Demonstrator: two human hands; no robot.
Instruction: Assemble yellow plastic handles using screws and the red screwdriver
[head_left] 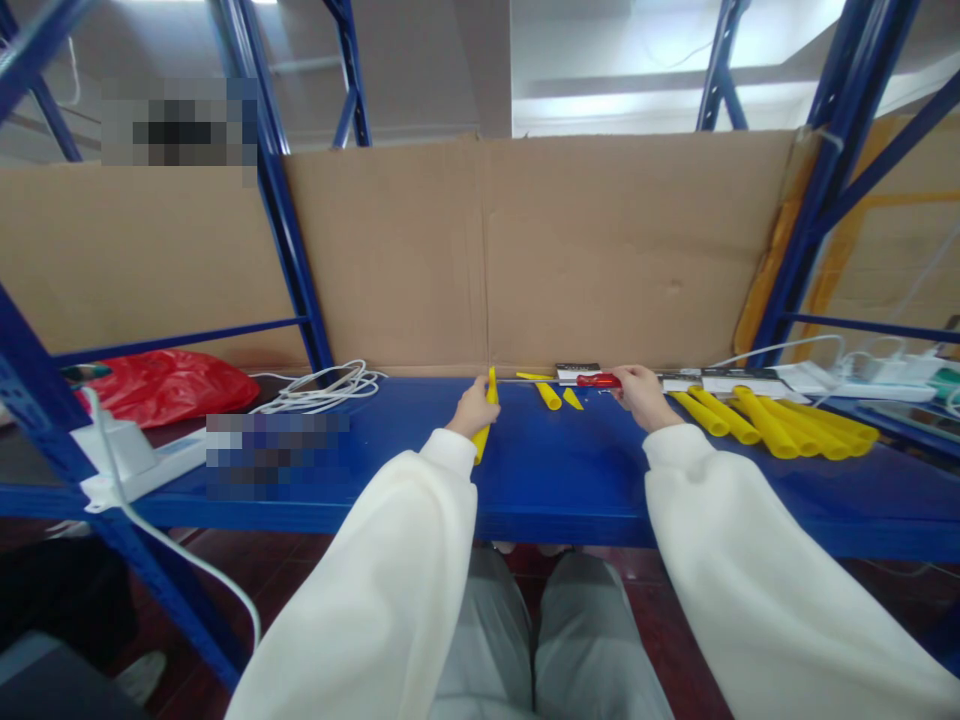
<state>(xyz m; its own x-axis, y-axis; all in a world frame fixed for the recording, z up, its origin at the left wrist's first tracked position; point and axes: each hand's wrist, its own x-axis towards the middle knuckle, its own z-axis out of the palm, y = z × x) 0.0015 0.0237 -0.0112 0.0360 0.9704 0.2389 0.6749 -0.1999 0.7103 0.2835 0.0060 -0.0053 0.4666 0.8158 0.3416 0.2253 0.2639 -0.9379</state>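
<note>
My left hand (471,408) is closed around a yellow tube (482,445), which stands tilted over the blue shelf. The fingers of my right hand (642,398) grip the red handle of a screwdriver (598,380). Its thin metal shaft points left toward the upper part of the tube; whether the tip touches it I cannot tell. Between my hands lie a short yellow tube piece (550,396) and a small pointed yellow scrap (572,399). Several more yellow tubes (761,425) lie side by side to the right of my right hand.
Cardboard (600,250) walls off the back of the blue shelf (562,470). At left are a red plastic bag (180,390), a coiled white cable (322,388) and a white power strip (161,478). White plugs and cables (892,368) sit at far right. Blue uprights (289,220) frame the sides.
</note>
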